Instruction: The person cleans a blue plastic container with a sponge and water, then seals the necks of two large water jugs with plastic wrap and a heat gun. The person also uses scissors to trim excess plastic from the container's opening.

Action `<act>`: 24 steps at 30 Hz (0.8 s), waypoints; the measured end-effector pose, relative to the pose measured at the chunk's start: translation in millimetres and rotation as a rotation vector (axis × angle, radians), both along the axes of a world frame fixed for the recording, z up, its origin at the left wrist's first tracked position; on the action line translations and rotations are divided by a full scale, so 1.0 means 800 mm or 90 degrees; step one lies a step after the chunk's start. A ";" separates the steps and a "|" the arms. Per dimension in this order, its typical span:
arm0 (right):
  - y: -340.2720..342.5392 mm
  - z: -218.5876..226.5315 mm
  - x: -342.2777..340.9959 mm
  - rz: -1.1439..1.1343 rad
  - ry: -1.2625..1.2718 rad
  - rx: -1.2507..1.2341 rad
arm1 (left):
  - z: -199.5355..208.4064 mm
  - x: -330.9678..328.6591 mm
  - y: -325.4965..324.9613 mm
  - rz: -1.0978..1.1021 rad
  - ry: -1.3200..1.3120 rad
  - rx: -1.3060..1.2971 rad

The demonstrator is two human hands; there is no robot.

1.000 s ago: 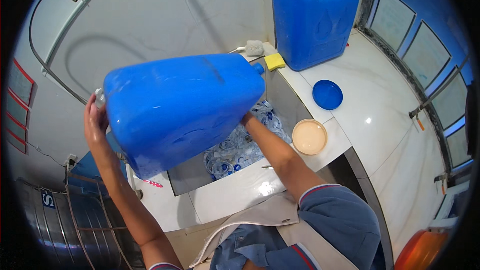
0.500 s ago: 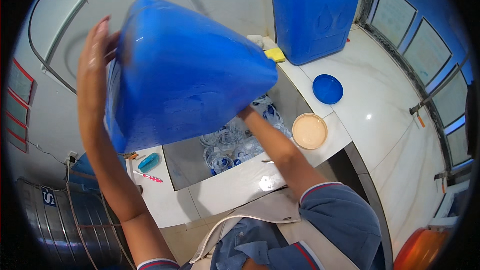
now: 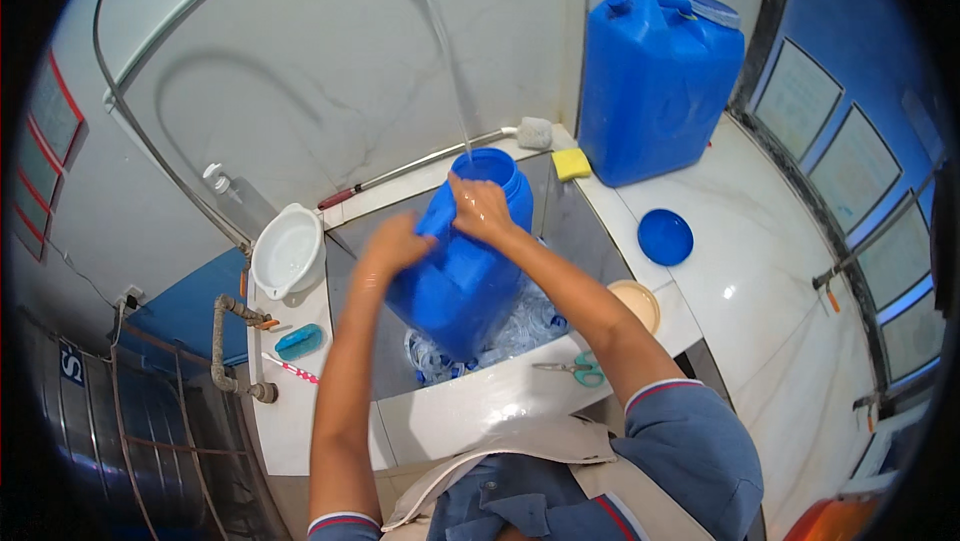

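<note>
A blue plastic jerrycan (image 3: 455,286) stands tilted in the sink (image 3: 590,226), its wide round mouth uncovered at the far end. Water (image 3: 462,126) runs down from above into that mouth. My right hand (image 3: 482,209) is closed on the can just below the mouth. At the can's left upper corner is my left hand (image 3: 393,244), smeared by motion; its fingertips touch the can, but their grip is unclear. Clear plastic pieces with blue parts (image 3: 530,326) lie in the sink under and beside the can.
A second blue jerrycan (image 3: 655,91) stands on the right counter, near a yellow sponge (image 3: 571,164) and a blue lid (image 3: 665,237). Scissors (image 3: 585,369) and a beige bowl (image 3: 640,303) sit along the near rim. At left are a white basin (image 3: 288,253), a blue brush (image 3: 298,342) and pipework (image 3: 222,341).
The jerrycan has come down from a raised, tipped position into the sink, its mouth now facing up under the water. Both hands moved to its upper end.
</note>
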State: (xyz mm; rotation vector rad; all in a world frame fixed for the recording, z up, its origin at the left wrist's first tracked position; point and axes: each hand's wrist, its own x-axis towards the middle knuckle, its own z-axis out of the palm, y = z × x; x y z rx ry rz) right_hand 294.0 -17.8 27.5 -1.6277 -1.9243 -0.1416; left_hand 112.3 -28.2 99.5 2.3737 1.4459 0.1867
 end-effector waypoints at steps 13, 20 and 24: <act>0.105 0.060 0.064 0.233 0.460 -0.454 | -0.098 0.061 -0.013 0.112 -0.104 0.042; 0.120 0.087 0.064 0.143 0.547 -0.500 | -0.101 0.057 -0.017 0.136 -0.153 0.041; 0.123 0.088 0.069 0.196 0.398 -0.523 | -0.098 0.052 -0.027 0.138 -0.142 0.038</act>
